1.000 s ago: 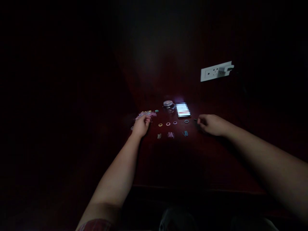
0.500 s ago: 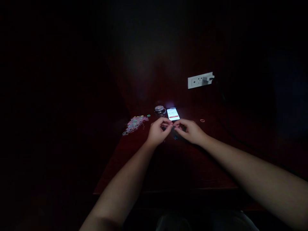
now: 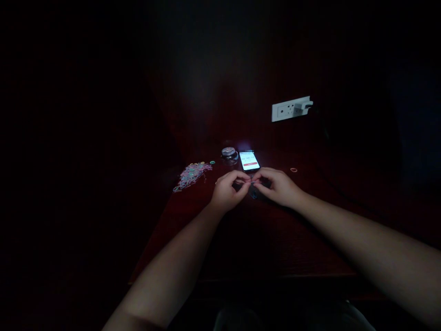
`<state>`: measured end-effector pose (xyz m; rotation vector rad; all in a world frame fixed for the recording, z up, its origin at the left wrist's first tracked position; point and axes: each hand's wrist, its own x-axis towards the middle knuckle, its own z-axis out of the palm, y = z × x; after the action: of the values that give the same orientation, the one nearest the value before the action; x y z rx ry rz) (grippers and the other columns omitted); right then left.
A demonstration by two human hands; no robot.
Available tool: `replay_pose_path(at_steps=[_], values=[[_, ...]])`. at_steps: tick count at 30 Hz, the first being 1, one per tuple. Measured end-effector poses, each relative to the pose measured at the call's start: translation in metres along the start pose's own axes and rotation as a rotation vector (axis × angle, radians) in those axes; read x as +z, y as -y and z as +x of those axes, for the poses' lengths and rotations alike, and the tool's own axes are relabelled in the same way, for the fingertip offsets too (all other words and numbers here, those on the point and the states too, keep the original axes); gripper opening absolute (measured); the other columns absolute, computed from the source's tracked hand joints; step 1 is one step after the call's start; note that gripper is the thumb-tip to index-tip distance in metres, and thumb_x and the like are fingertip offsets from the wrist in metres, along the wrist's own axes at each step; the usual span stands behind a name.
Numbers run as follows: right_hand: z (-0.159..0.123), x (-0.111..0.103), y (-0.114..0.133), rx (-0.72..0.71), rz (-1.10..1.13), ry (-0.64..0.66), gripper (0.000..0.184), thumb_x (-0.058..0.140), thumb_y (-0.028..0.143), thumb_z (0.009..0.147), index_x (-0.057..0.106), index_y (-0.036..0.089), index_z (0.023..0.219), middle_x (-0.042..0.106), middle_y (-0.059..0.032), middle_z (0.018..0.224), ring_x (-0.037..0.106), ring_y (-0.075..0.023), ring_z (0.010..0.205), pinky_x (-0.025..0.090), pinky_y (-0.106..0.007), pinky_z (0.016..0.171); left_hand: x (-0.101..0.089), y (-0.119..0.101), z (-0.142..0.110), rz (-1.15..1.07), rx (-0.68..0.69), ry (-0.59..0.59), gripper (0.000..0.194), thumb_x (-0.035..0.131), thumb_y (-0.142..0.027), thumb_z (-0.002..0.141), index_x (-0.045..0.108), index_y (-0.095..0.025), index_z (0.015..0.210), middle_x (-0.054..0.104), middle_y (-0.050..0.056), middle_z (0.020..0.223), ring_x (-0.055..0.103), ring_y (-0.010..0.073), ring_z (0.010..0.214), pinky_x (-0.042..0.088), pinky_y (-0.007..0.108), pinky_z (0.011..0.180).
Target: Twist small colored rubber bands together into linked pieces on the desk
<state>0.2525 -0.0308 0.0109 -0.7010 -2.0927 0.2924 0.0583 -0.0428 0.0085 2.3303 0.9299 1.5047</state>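
My left hand [image 3: 230, 189] and my right hand [image 3: 277, 187] meet over the table just in front of a lit phone [image 3: 250, 162]. Fingertips of both are pinched on a thin, pale rubber band [image 3: 252, 182], stretched in the short gap between them; most of it is hidden by the fingers. Below the right fingertips lies a small dark bluish item [image 3: 254, 195], too dim to name. Off to the left is a loose pile of small coloured rubber bands [image 3: 193, 175]. A clear round jar [image 3: 229, 156] with a pale top stands beside the phone.
One pinkish band [image 3: 293, 170] lies alone on the dark red table [image 3: 262, 248], right of my hands. On the wall behind is a white socket plate [image 3: 283, 111] with a plugged-in charger [image 3: 303, 107]. The surroundings are very dark.
The view has shifted slightly. Both hands remain pinched together in front of the phone, and a little more of the thin band shows between the fingertips.
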Motion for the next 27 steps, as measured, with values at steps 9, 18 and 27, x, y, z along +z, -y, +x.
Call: replay_pose_path(at_steps=[9, 18, 27], values=[[-0.0016, -0.0004, -0.0030, -0.011, 0.008, 0.000, 0.006, 0.059, 0.020, 0.085, 0.065, 0.019, 0.085, 0.063, -0.0044, 0.080, 0.058, -0.0175, 0.075, 0.046, -0.031, 0.070, -0.0047, -0.0018, 0.0027, 0.088, 0.113, 0.045, 0.015, 0.064, -0.013, 0.080, 0.062, -0.016, 0.094, 0.068, 0.005, 0.090, 0.065, 0.0131, 0.081, 0.055, 0.026, 0.074], [-0.0023, -0.0016, -0.0063, -0.008, -0.006, 0.008, 0.008, 0.060, 0.021, 0.086, 0.068, 0.019, 0.085, 0.064, -0.0045, 0.079, 0.060, -0.0181, 0.076, 0.047, -0.032, 0.071, -0.0036, 0.0048, -0.0009, 0.003, 0.032, 0.128, 0.024, 0.071, -0.019, 0.078, 0.062, -0.018, 0.101, 0.070, 0.005, 0.092, 0.067, 0.0133, 0.077, 0.057, 0.027, 0.072], [-0.0028, -0.0025, -0.0083, -0.010, -0.012, 0.035, 0.011, 0.060, 0.024, 0.086, 0.070, 0.019, 0.088, 0.066, -0.0056, 0.082, 0.061, -0.0183, 0.077, 0.048, -0.033, 0.071, -0.0047, 0.0040, -0.0001, 0.030, 0.025, 0.100, 0.017, 0.066, -0.018, 0.080, 0.065, -0.018, 0.097, 0.071, 0.004, 0.086, 0.067, 0.0122, 0.076, 0.055, 0.025, 0.070]])
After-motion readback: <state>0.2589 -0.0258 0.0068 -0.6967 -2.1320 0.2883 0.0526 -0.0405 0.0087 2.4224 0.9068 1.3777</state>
